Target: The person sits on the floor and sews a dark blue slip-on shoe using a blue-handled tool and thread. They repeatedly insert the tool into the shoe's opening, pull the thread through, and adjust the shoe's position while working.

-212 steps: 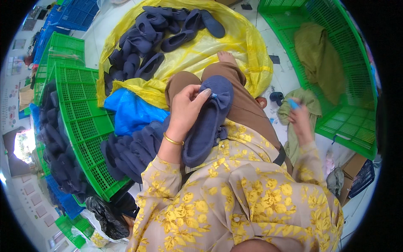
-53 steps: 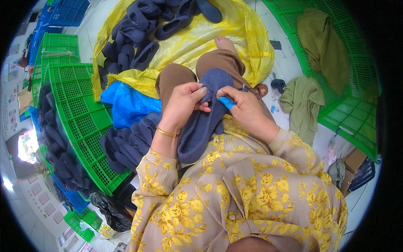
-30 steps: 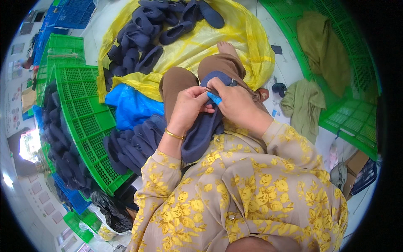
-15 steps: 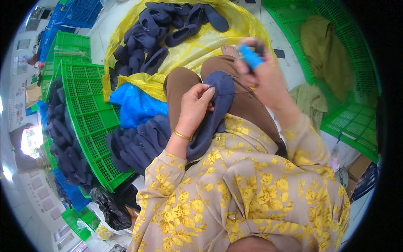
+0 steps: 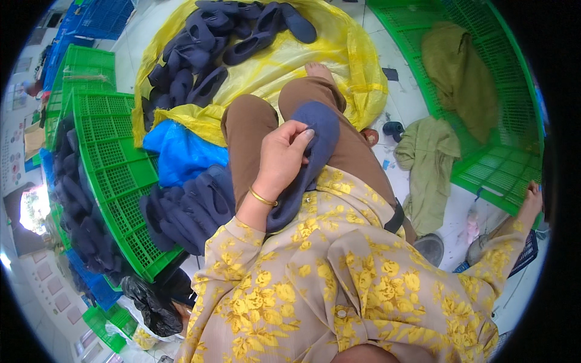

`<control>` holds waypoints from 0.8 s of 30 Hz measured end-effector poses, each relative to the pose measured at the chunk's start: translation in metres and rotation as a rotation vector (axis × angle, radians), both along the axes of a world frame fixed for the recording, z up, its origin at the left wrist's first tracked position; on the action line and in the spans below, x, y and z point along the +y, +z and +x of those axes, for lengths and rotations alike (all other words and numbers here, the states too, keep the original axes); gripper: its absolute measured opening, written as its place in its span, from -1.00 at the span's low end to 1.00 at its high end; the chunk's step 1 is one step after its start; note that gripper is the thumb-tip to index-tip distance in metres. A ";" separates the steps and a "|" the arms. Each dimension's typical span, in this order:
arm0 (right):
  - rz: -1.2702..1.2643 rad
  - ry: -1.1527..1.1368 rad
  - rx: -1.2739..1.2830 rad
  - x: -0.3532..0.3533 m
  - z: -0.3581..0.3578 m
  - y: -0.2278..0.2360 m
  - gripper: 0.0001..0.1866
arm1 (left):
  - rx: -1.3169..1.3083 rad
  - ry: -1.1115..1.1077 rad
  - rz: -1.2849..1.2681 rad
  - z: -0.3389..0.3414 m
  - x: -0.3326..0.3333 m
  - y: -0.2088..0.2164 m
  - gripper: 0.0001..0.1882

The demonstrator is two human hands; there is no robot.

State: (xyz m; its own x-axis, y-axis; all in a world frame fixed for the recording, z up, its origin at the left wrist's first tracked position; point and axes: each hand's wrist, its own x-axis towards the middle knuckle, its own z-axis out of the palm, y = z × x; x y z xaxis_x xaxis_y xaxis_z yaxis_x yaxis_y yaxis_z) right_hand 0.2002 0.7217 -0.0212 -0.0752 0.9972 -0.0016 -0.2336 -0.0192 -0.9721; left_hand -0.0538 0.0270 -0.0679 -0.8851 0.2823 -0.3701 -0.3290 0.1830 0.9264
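Observation:
My left hand (image 5: pixel 281 157), a gold bangle at its wrist, pinches the edge of a navy slip-on shoe (image 5: pixel 324 130) between thumb and fingers. The shoe lies across my lap, its rounded toe end over my right thigh. Far out at the right rim is my right hand (image 5: pixel 531 202), beside the corner of a green crate (image 5: pixel 496 175). Its fingers are small and partly turned away, so whether it holds anything is unclear. Left of my lap, several navy shoes (image 5: pixel 190 209) are packed in a row.
A yellow sheet (image 5: pixel 290 75) with heaped navy shoes (image 5: pixel 193 51) spreads ahead of my feet. Another green crate (image 5: pixel 118 175) and a blue bag (image 5: pixel 181 151) stand at left. Olive cloth (image 5: pixel 430 157) lies at right, near a dark spool-like object (image 5: pixel 393 129).
My right hand has swung from above my right knee to the far right rim. The blue-wrapped object it held is no longer visible. My left hand keeps its pinch on the shoe.

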 end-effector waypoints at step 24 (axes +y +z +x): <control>0.191 1.493 -0.413 -0.524 -0.200 -0.035 -0.82 | 0.081 0.016 -0.176 -0.002 0.001 0.012 -0.87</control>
